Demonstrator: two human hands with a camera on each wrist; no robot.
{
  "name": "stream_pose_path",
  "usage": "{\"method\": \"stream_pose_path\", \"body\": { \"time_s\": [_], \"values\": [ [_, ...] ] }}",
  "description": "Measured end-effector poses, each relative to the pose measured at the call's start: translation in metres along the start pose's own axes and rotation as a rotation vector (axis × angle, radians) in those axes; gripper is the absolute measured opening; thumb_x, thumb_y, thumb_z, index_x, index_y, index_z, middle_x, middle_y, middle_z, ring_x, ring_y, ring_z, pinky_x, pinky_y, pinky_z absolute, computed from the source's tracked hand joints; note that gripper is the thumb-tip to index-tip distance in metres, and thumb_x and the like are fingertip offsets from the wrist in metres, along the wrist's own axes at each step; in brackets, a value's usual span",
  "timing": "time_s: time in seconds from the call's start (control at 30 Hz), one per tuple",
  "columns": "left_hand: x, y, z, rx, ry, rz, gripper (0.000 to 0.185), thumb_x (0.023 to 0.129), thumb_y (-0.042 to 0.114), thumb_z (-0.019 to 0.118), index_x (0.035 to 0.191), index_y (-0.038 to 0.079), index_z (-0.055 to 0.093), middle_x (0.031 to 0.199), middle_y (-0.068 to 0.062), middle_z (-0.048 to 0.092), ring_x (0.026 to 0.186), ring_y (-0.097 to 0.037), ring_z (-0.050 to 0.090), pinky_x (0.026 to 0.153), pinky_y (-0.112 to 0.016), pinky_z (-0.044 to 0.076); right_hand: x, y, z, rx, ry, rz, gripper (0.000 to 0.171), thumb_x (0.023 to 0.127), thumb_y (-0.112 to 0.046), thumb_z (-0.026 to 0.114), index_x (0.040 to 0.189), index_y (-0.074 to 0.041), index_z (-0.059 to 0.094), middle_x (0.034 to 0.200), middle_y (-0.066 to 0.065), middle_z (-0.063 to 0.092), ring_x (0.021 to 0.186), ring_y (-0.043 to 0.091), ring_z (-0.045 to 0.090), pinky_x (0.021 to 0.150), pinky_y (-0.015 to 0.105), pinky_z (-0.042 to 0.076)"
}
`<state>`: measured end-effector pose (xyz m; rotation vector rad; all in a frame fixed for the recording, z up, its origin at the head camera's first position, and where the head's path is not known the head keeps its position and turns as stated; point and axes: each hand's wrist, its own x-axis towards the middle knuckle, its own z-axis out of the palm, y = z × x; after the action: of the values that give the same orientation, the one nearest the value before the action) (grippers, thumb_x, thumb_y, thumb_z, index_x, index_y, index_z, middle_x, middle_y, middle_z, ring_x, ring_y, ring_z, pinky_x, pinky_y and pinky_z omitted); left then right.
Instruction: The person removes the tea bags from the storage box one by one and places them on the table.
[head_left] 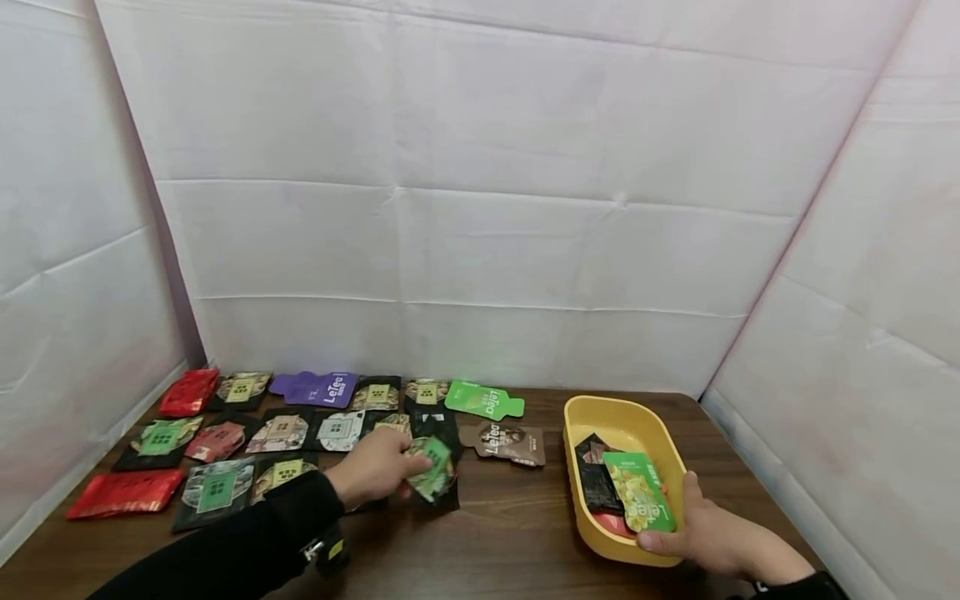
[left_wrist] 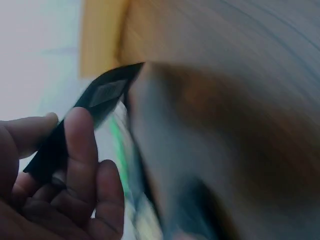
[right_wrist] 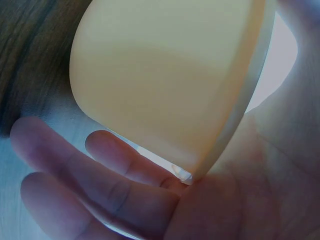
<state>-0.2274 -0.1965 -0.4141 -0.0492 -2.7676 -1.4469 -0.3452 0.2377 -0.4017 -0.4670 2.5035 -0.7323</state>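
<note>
My left hand pinches a black packet with a green label and holds it just above the rows of packets on the brown table. In the left wrist view the thumb and fingers hold that black packet by its edge, and the picture is blurred. My right hand grips the near right corner of a yellow tray, thumb over the rim. In the right wrist view its fingers curl beneath the tray. A green packet, a black one and a red one lie in the tray.
Several flat packets lie in rows on the table's left half, among them a purple one, a bright green one, a brown one and red ones. White cloth walls close in the back and both sides.
</note>
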Motion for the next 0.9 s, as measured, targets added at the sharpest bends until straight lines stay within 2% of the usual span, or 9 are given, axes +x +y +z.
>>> {"method": "stream_pose_path", "body": {
  "time_s": [0.13,0.23,0.3,0.37,0.47,0.57,0.67,0.8,0.9],
  "values": [
    [-0.010,-0.020,-0.006,0.197,0.068,-0.036,0.038,0.096,0.018,0.067,0.065,0.011,0.045,0.059,-0.006,0.052,0.051,-0.021,0.055,0.056,-0.031,0.032,-0.002,0.000,-0.004,-0.030,0.008,0.010,0.131,0.089,-0.051,0.072,0.136,0.023,-0.026,0.139,0.057,0.003,0.134,0.062,0.016,0.103,0.069,0.025],
    [-0.015,-0.026,-0.009,0.359,0.121,-0.038,0.042,0.096,0.021,0.067,0.060,0.014,0.046,0.055,-0.001,0.047,0.046,-0.017,0.043,0.056,-0.032,0.031,-0.002,-0.001,-0.003,-0.031,0.007,0.016,0.132,0.088,-0.052,0.072,0.137,0.023,-0.025,0.140,0.057,0.003,0.134,0.062,0.015,0.104,0.069,0.023],
    [-0.016,-0.026,-0.012,0.391,0.133,-0.040,0.044,0.096,0.021,0.067,0.059,0.014,0.045,0.054,-0.001,0.044,0.046,-0.016,0.038,0.056,-0.032,0.030,-0.002,-0.002,-0.002,-0.030,0.007,0.019,0.132,0.088,-0.052,0.072,0.137,0.023,-0.024,0.139,0.057,0.003,0.134,0.062,0.016,0.104,0.069,0.023],
    [-0.015,-0.023,-0.015,0.342,0.111,-0.053,0.042,0.098,0.020,0.065,0.060,0.012,0.047,0.054,-0.001,0.044,0.047,-0.015,0.036,0.056,-0.032,0.030,-0.002,-0.002,-0.001,-0.033,0.010,0.021,0.132,0.087,-0.052,0.073,0.137,0.024,-0.023,0.139,0.057,0.005,0.134,0.062,0.017,0.104,0.070,0.023],
    [-0.005,-0.014,-0.012,0.128,0.056,-0.065,0.035,0.101,0.019,0.060,0.068,0.007,0.058,0.058,-0.004,0.054,0.047,-0.015,0.045,0.053,-0.030,0.038,-0.003,-0.001,-0.002,-0.035,0.014,0.020,0.132,0.087,-0.052,0.073,0.137,0.024,-0.023,0.138,0.058,0.007,0.133,0.062,0.019,0.103,0.070,0.024],
    [0.009,-0.002,0.004,-0.148,-0.010,-0.083,0.030,0.102,0.015,0.055,0.079,0.000,0.065,0.066,-0.007,0.061,0.048,-0.014,0.052,0.051,-0.031,0.049,-0.004,0.001,-0.003,-0.026,0.014,0.023,0.132,0.088,-0.052,0.073,0.137,0.023,-0.024,0.139,0.057,0.004,0.134,0.063,0.016,0.103,0.070,0.023],
    [0.020,0.012,0.028,-0.317,-0.102,-0.098,0.027,0.102,0.013,0.054,0.083,-0.002,0.066,0.069,-0.007,0.063,0.049,-0.011,0.053,0.052,-0.029,0.052,-0.004,0.002,-0.003,-0.010,0.007,0.027,0.131,0.088,-0.051,0.072,0.137,0.022,-0.025,0.140,0.056,0.001,0.135,0.062,0.015,0.104,0.070,0.022],
    [0.026,0.028,0.057,-0.343,-0.196,-0.153,0.027,0.101,0.015,0.058,0.078,0.002,0.066,0.064,-0.004,0.062,0.045,-0.010,0.052,0.048,-0.025,0.047,-0.005,0.000,-0.001,-0.019,0.010,0.030,0.132,0.088,-0.052,0.072,0.138,0.022,-0.025,0.141,0.055,0.004,0.135,0.061,0.018,0.104,0.068,0.025],
    [0.025,0.034,0.068,-0.310,-0.217,-0.189,0.028,0.101,0.018,0.059,0.079,0.003,0.067,0.061,-0.003,0.061,0.042,-0.009,0.049,0.047,-0.024,0.045,-0.005,-0.002,0.000,-0.039,0.026,0.035,0.133,0.087,-0.054,0.072,0.139,0.021,-0.024,0.142,0.054,0.008,0.135,0.060,0.020,0.103,0.068,0.027]
  ]
}}
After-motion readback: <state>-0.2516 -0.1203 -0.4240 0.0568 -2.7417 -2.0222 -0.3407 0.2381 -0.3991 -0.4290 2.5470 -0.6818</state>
